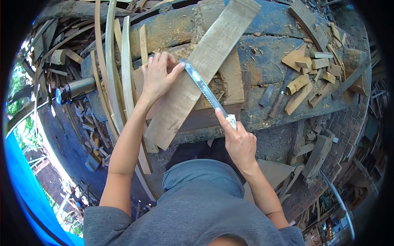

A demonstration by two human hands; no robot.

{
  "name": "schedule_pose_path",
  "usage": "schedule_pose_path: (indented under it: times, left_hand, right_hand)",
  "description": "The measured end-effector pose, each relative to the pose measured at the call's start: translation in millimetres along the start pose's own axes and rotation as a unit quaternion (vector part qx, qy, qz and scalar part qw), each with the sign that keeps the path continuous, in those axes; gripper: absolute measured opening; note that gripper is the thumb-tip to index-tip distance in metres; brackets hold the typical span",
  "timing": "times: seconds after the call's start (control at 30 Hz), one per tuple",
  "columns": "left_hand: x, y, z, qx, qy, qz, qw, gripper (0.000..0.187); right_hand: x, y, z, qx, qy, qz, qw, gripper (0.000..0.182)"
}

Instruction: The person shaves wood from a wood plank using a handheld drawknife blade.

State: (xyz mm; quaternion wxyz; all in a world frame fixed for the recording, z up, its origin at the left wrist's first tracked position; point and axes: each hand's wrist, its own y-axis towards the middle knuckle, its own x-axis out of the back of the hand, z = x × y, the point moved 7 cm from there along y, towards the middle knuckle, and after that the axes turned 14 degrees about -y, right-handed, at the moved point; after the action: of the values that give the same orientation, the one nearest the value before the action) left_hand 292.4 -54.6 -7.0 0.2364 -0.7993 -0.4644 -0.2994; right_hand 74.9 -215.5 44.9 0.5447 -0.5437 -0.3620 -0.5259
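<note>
A long plank slants across a thick wooden block on the bench. Lying over the plank at an angle is a narrow flat metal blade, with what looks like a toothed edge and a white end. My right hand is closed round that white end, its index finger stretched along the metal. My left hand is beside the plank's left edge, fingers bent and thumb against the blade's far tip. The undersides of its fingers are hidden.
Long thin strips lie to the left, beside a metal flask. Wood offcuts and a chisel-like tool sit on the worn blue bench to the right. A pale metal bar stands lower right.
</note>
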Motion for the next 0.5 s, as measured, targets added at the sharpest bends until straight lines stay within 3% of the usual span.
schedule_pose_path:
  times: [0.07, 0.17, 0.3, 0.5]
  left_hand:
    - [-1, 1, 6, 0.062, -0.037, 0.044, 0.996, 0.028]
    - [-10, 0, 5, 0.047, -0.094, 0.037, 0.994, 0.028]
    - [-11, 4, -2, 0.022, -0.073, 0.003, 0.997, 0.028]
    - [-20, 31, 27, 0.080, -0.093, 0.058, 0.991, 0.030]
  right_hand:
    - [2, 0, -2, -0.004, -0.004, -0.015, 1.000, 0.066]
    - [-1, -1, -3, -0.001, -0.011, -0.005, 1.000, 0.065]
    - [0, 0, -3, 0.003, -0.017, 0.002, 1.000, 0.063]
    - [9, 23, -5, 0.001, -0.026, -0.006, 1.000, 0.058]
